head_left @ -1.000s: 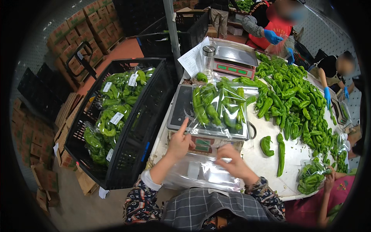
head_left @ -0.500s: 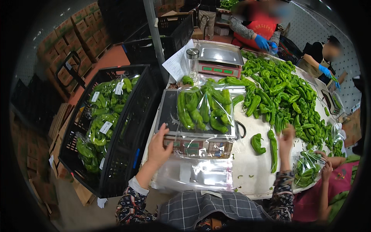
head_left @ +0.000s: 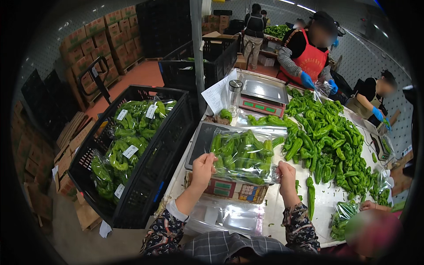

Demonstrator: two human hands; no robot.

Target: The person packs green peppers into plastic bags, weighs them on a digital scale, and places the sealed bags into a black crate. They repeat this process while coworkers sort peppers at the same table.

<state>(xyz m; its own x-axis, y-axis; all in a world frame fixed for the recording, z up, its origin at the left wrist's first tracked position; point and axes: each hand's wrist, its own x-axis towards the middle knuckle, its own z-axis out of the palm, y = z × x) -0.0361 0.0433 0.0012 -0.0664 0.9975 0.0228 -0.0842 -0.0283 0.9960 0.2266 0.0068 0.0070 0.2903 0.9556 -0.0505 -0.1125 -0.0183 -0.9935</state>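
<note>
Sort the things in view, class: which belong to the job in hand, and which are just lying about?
Likely in use:
- pepper bag, held by left hand and right hand
- scale
- flat bags
- loose peppers
- crate

Apparently lying about:
- bottle
- paper
- boxes

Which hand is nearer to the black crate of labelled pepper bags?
Left. The left hand, at the clear pepper bag's left edge, is right of the black crate; the right hand, at the bag's right edge, is farther away.

Both forearms (head_left: 186, 204) rise from the lower edge, leaning inward; the left hand (head_left: 203, 170) sits below the frame's centre, the right hand (head_left: 287, 177) (slightly lower) farther right, each curled in a pinch.
</note>
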